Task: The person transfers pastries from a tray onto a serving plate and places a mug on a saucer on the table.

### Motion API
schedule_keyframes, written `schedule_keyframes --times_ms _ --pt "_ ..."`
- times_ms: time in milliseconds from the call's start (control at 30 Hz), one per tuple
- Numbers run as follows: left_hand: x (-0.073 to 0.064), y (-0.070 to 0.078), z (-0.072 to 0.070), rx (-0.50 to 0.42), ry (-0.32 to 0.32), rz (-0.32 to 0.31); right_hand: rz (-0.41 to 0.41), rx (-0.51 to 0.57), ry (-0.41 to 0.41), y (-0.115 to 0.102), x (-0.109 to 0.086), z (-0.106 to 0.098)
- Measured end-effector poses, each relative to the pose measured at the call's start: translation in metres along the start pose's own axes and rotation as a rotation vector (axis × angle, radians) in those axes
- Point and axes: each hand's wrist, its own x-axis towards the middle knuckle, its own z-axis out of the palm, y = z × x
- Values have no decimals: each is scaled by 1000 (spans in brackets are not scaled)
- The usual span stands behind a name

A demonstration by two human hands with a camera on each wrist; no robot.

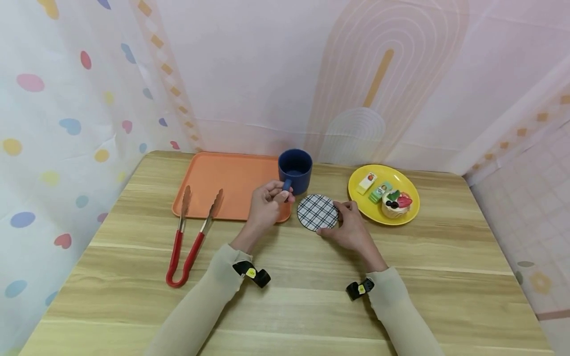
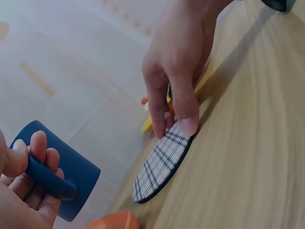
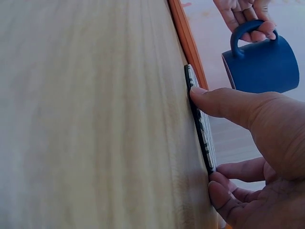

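Observation:
My left hand grips the handle of a dark blue mug. In the right wrist view the mug hangs in the air, its handle hooked by the curled fingers. Thumb and fingers of my right hand pinch the edge of a round checked coaster, white with black lines and a dark rim. The coaster lies low at the tabletop, just right of the tray's corner and below the mug in the head view.
An orange tray lies at the back left. Red-handled tongs rest with their tips over its front edge. At the right, a yellow plate bears two small boxes and a fruit-topped cupcake. A patterned cloth hangs behind the table.

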Motion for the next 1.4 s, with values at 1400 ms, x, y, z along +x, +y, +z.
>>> schedule_keyframes --times_ms 1400 --pt "-40 -24 45 50 -150 -71 -78 5 44 6 0 2"
